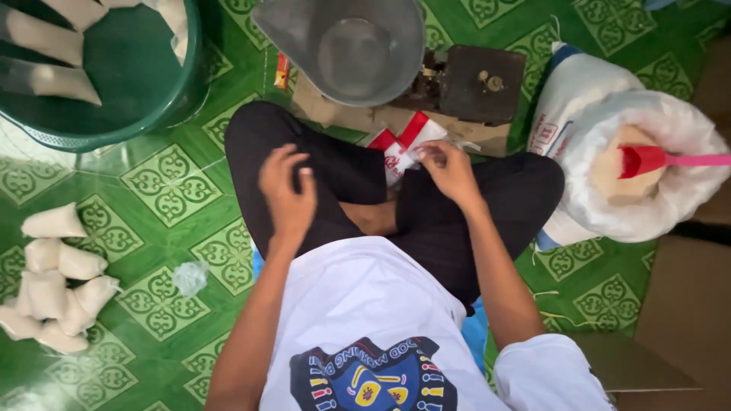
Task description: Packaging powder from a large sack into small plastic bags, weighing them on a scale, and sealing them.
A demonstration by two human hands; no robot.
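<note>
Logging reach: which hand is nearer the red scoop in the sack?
Right. The right hand is left of the red scoop; the left hand lies farther left.

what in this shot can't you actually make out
Head view:
- Right hand: fingertips blurred at the red and white pack; grip unclear.
- Left hand: motion-blurred, seemingly empty.
- Green basin: cut off by the top-left edge.
- Red scoop in the sack: handle runs off the right edge.

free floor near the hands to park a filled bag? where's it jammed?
Open green floor lies between the green basin, the left knee and the pile of filled bags. Another patch sits lower right, between the right knee and the cardboard. Crowded ahead: metal bowl, scale, red-and-white packet, open sack with red scoop.
</note>
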